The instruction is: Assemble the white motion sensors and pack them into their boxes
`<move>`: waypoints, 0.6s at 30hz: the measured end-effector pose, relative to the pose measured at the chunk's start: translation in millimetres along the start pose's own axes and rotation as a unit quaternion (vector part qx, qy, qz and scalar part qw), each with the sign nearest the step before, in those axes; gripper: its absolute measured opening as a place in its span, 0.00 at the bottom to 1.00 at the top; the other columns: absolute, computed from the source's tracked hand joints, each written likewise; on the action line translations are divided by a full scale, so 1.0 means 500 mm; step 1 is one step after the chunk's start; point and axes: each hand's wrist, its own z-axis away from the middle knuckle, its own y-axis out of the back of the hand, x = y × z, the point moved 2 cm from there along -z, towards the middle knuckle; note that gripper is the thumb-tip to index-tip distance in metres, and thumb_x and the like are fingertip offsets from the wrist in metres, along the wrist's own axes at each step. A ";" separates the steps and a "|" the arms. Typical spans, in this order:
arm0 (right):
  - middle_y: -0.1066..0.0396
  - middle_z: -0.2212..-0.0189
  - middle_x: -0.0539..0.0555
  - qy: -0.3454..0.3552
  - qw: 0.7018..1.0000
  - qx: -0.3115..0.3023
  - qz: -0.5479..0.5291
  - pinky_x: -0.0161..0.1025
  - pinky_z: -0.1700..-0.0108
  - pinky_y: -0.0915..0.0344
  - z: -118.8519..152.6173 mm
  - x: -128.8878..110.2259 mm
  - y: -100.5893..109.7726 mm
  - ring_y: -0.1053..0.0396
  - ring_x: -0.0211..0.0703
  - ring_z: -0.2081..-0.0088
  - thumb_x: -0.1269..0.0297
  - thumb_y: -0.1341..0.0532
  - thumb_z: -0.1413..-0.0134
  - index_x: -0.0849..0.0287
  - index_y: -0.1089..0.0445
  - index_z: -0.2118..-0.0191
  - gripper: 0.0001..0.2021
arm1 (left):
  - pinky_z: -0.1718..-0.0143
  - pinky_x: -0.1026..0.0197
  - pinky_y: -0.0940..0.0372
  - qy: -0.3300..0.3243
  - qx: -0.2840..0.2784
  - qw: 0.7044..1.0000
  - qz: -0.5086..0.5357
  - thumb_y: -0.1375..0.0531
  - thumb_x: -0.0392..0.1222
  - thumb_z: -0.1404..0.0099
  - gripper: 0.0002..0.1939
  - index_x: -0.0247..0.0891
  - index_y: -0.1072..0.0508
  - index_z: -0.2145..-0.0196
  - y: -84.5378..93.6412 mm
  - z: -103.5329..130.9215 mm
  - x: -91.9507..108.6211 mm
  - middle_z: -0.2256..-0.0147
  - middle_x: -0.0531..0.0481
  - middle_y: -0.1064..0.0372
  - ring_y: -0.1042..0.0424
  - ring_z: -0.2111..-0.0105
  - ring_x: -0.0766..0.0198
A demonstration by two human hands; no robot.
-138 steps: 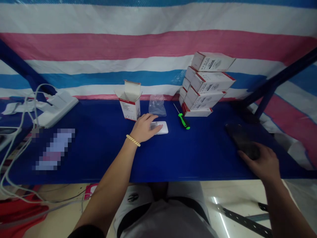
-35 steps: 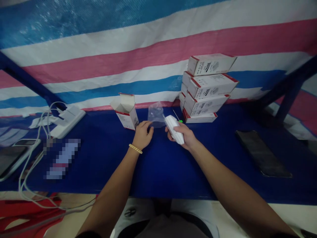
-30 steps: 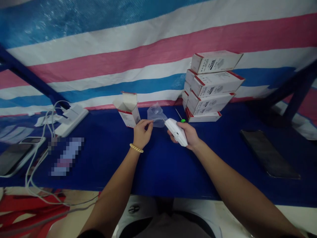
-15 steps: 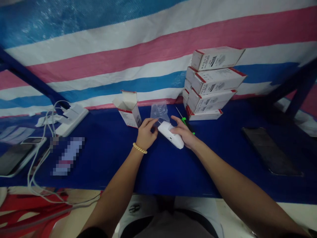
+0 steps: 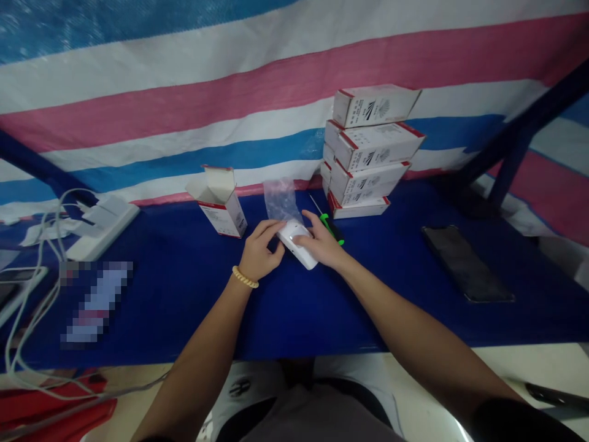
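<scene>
A small white plastic device [image 5: 301,245] with a rounded, oblong housing is held over the table, slanting down to the right. My right hand [image 5: 324,242] grips its right side, thumb across the top face and forefinger reaching past the far end. At the upper left end, my left hand [image 5: 263,250] curls with its fingertips against the housing; its finger pads are partly hidden. Just beyond the device lies a clear plastic bag [image 5: 281,197]. A screwdriver [image 5: 332,229] with a green and black handle rests beside my right hand. To the left stands an open white box [image 5: 223,215].
Several white and red boxes [image 5: 368,159] are stacked at the back right. A dark phone [image 5: 467,264] lies on the right of the blue table [image 5: 184,307]. At left are a power strip [image 5: 103,227], white cables [image 5: 34,294] and a blurred-out phone-like item [image 5: 99,301].
The camera view has turned slightly right, so everything sits further left. My left fingertips have come onto the device's upper end, and the device's top face shows more. My right hand keeps its grip.
</scene>
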 end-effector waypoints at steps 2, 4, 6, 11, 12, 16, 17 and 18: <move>0.28 0.58 0.56 0.037 0.999 0.014 0.026 0.51 0.57 0.30 0.002 -0.004 0.001 0.29 0.47 0.63 0.57 0.36 0.56 0.53 0.43 0.38 0.36 | 0.59 0.55 0.27 -0.003 -0.009 1.000 0.001 0.42 0.32 0.41 0.21 0.39 0.30 0.49 0.001 0.001 0.001 0.53 0.43 0.31 0.27 0.60 0.61; 0.28 0.55 0.56 0.067 0.996 0.026 0.046 0.52 0.54 0.31 0.005 -0.008 0.000 0.29 0.48 0.59 0.57 0.36 0.54 0.53 0.39 0.41 0.32 | 0.57 0.55 0.27 -0.009 -0.006 1.000 -0.007 0.42 0.33 0.40 0.21 0.39 0.30 0.49 0.003 0.002 0.002 0.53 0.43 0.31 0.27 0.59 0.60; 0.28 0.55 0.56 0.086 0.994 0.035 0.061 0.52 0.53 0.32 0.007 -0.010 -0.002 0.29 0.49 0.56 0.56 0.37 0.53 0.54 0.38 0.41 0.31 | 0.55 0.53 0.28 -0.020 0.003 0.999 -0.025 0.42 0.33 0.40 0.20 0.39 0.30 0.49 0.004 0.002 0.002 0.53 0.43 0.30 0.27 0.56 0.58; 0.28 0.59 0.55 0.115 0.988 0.065 0.081 0.49 0.56 0.31 0.013 -0.012 -0.005 0.30 0.47 0.61 0.53 0.37 0.52 0.55 0.40 0.41 0.32 | 0.55 0.52 0.29 -0.074 0.020 0.994 -0.077 0.42 0.33 0.39 0.16 0.39 0.28 0.53 0.008 0.000 0.009 0.57 0.44 0.28 0.27 0.57 0.57; 0.28 0.60 0.54 0.118 0.987 0.069 0.084 0.48 0.58 0.31 0.014 -0.012 -0.005 0.30 0.46 0.63 0.53 0.37 0.52 0.54 0.41 0.41 0.32 | 0.56 0.52 0.29 -0.080 0.019 0.993 -0.083 0.41 0.34 0.39 0.15 0.39 0.28 0.54 0.008 -0.001 0.011 0.58 0.45 0.27 0.26 0.58 0.58; 0.30 0.63 0.53 0.139 0.984 0.066 0.089 0.44 0.63 0.33 0.018 -0.015 -0.004 0.32 0.43 0.68 0.52 0.37 0.51 0.54 0.43 0.42 0.30 | 0.59 0.52 0.29 -0.078 0.026 0.994 -0.069 0.40 0.36 0.40 0.11 0.40 0.26 0.58 0.010 -0.003 0.030 0.61 0.46 0.26 0.26 0.61 0.58; 0.30 0.63 0.53 0.149 0.983 0.065 0.090 0.44 0.63 0.33 0.019 -0.016 -0.004 0.31 0.44 0.67 0.52 0.37 0.50 0.54 0.43 0.43 0.30 | 0.60 0.53 0.29 -0.074 0.032 0.995 -0.054 0.40 0.37 0.40 0.09 0.40 0.26 0.60 0.010 -0.003 0.036 0.62 0.46 0.27 0.26 0.62 0.59; 0.29 0.62 0.54 0.158 0.981 0.065 0.093 0.44 0.62 0.33 0.021 -0.017 -0.003 0.31 0.44 0.66 0.52 0.37 0.50 0.55 0.43 0.44 0.29 | 0.61 0.54 0.29 -0.066 0.041 0.996 -0.036 0.40 0.37 0.39 0.08 0.40 0.26 0.61 0.009 -0.003 0.042 0.63 0.47 0.27 0.27 0.63 0.60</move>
